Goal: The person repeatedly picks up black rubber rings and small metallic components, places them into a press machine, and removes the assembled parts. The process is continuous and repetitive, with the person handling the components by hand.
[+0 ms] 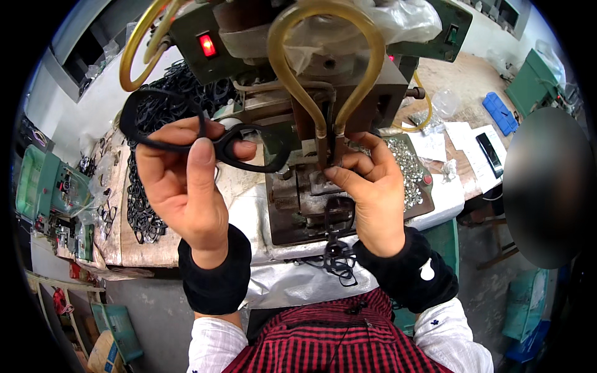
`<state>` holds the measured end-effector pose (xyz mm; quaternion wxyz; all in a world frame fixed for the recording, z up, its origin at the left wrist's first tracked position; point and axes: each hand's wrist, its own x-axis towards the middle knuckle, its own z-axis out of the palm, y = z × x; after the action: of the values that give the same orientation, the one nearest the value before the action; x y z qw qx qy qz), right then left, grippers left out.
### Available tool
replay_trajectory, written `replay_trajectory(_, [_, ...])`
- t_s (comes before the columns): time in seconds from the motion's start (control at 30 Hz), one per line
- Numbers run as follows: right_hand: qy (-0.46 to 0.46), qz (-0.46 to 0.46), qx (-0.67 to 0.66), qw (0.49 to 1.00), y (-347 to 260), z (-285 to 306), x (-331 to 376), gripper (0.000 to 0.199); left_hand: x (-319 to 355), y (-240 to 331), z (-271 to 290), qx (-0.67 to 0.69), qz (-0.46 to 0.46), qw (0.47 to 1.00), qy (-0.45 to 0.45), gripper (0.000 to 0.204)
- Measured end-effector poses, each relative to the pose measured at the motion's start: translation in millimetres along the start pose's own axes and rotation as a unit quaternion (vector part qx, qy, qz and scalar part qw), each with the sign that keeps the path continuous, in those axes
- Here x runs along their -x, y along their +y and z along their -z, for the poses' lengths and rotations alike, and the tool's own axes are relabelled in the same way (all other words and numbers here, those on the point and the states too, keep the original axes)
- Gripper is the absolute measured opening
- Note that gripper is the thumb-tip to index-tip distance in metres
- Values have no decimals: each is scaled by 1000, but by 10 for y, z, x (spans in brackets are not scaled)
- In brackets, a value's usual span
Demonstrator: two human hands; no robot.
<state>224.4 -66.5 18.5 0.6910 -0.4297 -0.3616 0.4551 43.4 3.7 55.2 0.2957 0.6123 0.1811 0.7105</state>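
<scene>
Black eyeglass frame point(186, 133) sits pinched in your left hand point(186, 186), raised just left of the press machine point(323, 124). Your right hand point(370, 193) grips a small dark part point(336, 152) at the machine's clamp, under the looped yellow tubing point(326, 56), with loose metal screws point(407, 168) just beyond its fingers.

I get one view only, a wide fisheye worn on the head, looking steeply down and forward over the table point(149, 245). It sits close: forearms enter from the lower edge, and straight edges bow near the dark rim.
</scene>
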Motion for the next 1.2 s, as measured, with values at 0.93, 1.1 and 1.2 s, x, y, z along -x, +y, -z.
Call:
replay_trajectory(0.93, [78,318,623,711,565,1314,-148,13,1114,217,473,-351,-194,879,-258,19])
replay_trajectory(1.1, [257,124,151,947,664,1660,230,17,577,-164,1164,-571,-44,820,28,15])
replay_trajectory(1.2, [241,164,218,931,815,1479,49,18,322,-821,1482,-608,-56,784,-107,11])
